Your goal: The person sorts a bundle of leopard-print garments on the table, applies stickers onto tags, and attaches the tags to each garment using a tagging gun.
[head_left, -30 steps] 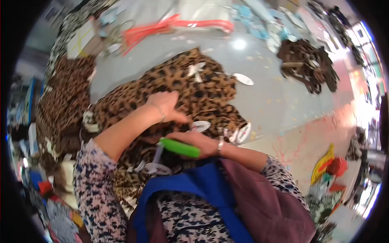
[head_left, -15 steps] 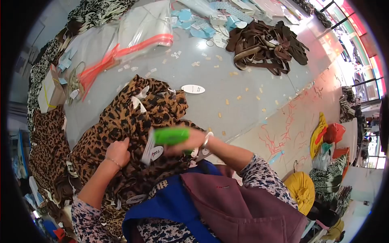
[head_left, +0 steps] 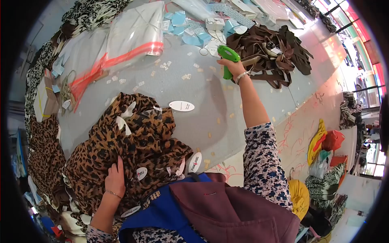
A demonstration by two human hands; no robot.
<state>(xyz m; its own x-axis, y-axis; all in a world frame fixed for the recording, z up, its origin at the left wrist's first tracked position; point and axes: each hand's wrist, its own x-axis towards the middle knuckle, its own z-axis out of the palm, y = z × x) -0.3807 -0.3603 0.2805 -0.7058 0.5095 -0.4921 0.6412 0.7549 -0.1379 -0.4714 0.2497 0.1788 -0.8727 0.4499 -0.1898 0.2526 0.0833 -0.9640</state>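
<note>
Leopard-print fabric (head_left: 133, 137) lies bunched at the table's near left, with several white oval tags on it and at its edges. My left hand (head_left: 115, 179) rests on this fabric, its fingers stretched out and holding nothing. Farther out to the right, my right hand (head_left: 232, 68) is wrapped round a green tagging tool (head_left: 228, 54), raised just left of a heap of dark brown straps (head_left: 271, 52). One white oval tag (head_left: 181, 106) lies on the grey tabletop beside the fabric's upper right.
Clear plastic bags with a red edge (head_left: 135, 36) lie at the back left. Light blue paper pieces (head_left: 196, 34) are scattered at the back. A box (head_left: 45, 97) stands at the left. Yellow and red bags (head_left: 332, 141) are at the right.
My right hand has moved from over the fabric, away and to the right, with the green tool. My left hand has shifted down on the fabric, and its fingers are now extended.
</note>
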